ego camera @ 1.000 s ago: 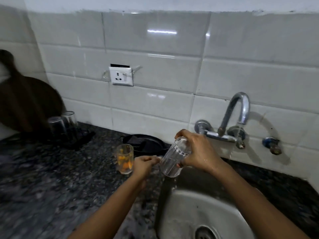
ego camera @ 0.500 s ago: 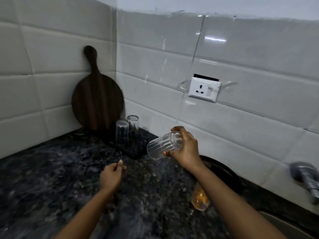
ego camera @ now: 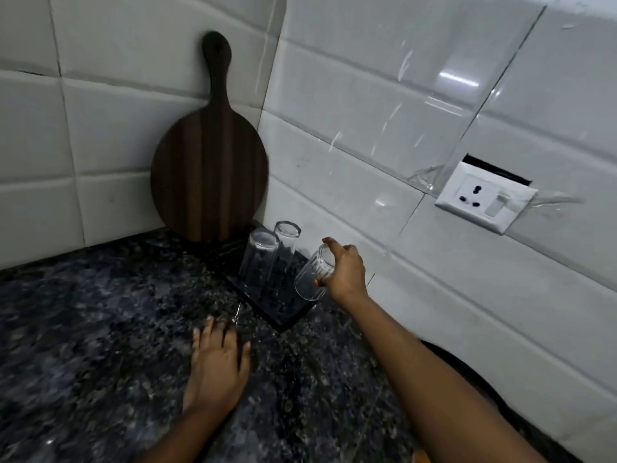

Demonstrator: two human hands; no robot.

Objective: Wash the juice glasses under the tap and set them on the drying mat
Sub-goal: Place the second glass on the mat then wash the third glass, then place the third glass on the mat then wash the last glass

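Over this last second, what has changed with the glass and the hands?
The right hand carried the ribbed clear glass from the sink leftward to the dark drying mat, and now holds it tilted, mouth down, over the mat's near end. The left hand dropped flat onto the speckled dark counter. The two upturned clear glasses on the mat and the round wooden board stayed put.

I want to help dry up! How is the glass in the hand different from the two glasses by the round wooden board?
The clear ribbed glass in the right hand is tilted and held above the dark drying mat; the two clear glasses stand on it, seemingly upside down. The held glass is gripped near its base; the two glasses stand untouched, close together. All three are empty and see-through.
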